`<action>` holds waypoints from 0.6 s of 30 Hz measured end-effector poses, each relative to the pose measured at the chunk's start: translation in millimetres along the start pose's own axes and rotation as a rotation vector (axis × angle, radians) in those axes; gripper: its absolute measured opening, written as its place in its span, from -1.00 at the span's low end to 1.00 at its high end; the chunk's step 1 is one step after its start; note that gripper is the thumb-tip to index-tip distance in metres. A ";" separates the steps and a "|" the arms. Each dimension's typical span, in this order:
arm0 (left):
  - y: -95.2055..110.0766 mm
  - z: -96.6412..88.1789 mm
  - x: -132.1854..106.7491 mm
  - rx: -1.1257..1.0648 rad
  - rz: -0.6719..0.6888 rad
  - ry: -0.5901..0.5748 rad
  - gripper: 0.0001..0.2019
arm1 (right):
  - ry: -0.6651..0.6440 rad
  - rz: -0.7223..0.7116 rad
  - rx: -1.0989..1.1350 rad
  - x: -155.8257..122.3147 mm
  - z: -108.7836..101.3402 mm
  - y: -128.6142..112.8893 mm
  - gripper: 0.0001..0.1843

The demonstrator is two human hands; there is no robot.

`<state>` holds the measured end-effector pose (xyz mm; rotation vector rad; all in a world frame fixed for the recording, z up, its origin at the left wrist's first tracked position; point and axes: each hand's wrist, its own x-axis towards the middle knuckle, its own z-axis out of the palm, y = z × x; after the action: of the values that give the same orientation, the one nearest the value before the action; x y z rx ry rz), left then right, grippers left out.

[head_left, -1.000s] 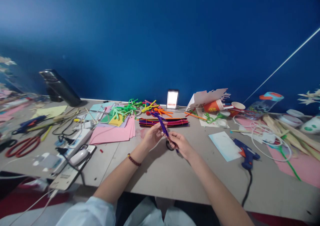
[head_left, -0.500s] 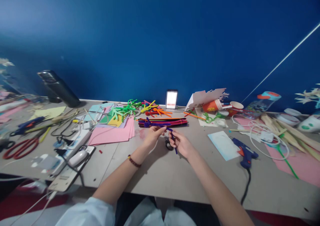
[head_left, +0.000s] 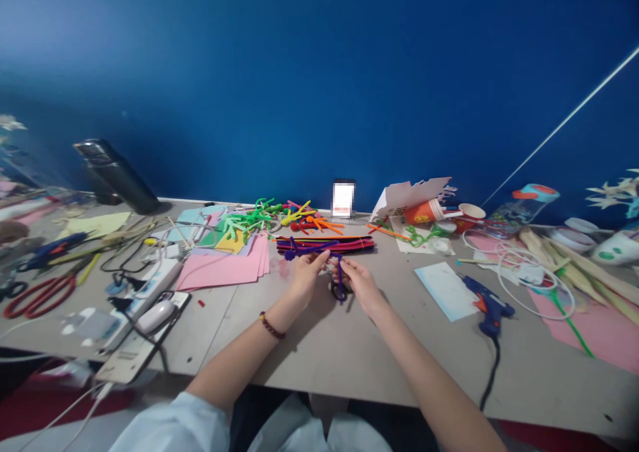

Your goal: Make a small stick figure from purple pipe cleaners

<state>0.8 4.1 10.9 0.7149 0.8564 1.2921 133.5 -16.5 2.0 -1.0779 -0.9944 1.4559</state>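
Observation:
Between my two hands is a purple pipe cleaner (head_left: 341, 282), bent so that one end hangs straight down. My left hand (head_left: 308, 275) pinches it with thumb and forefinger. My right hand (head_left: 358, 283) grips it at the bend, fingertips close to the left ones. Behind my hands lies a bundle of pipe cleaners (head_left: 357, 244) in red, pink, black and purple. Black-handled scissors (head_left: 335, 293) rest on the table under the hanging end, partly hidden by it and by my right fingers.
Pink paper sheets (head_left: 224, 270) lie left of my hands, with green bent pipe cleaners (head_left: 262, 212) behind. A power strip (head_left: 142, 302) and red-handled scissors (head_left: 42, 295) are farther left. Rightward sit a blue glue gun (head_left: 492, 305), a white-blue packet (head_left: 446, 290) and orange paper cups (head_left: 424, 211).
My hands have drawn slightly closer together. The hanging purple end has swung from slanted to nearly vertical, and my right hand has shifted a little.

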 end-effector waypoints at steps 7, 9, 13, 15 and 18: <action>17.5 -8.8 13.9 -0.128 0.061 0.135 -0.80 | 0.146 -0.405 -0.964 -0.7 -8.9 5.3 -0.77; 22.3 -13.2 17.4 -0.224 0.007 0.091 -0.80 | 0.085 -0.395 -1.146 -4.2 -8.5 5.9 -0.79; 28.4 -17.7 17.9 -0.300 -0.079 -0.003 -0.80 | 0.055 -0.344 -1.353 -8.9 -7.4 4.1 -0.82; 30.2 -17.3 16.0 -0.293 -0.063 -0.061 -0.81 | 0.072 -0.323 -1.400 -9.1 -7.9 1.7 -0.80; 32.2 -15.2 12.8 -0.258 -0.026 -0.127 -0.80 | 0.002 -0.260 -1.382 -8.1 -9.2 -1.8 -0.78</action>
<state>-27.9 21.3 28.6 0.5719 0.5817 1.2916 143.5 -23.9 2.3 -1.7485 -2.1294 0.3881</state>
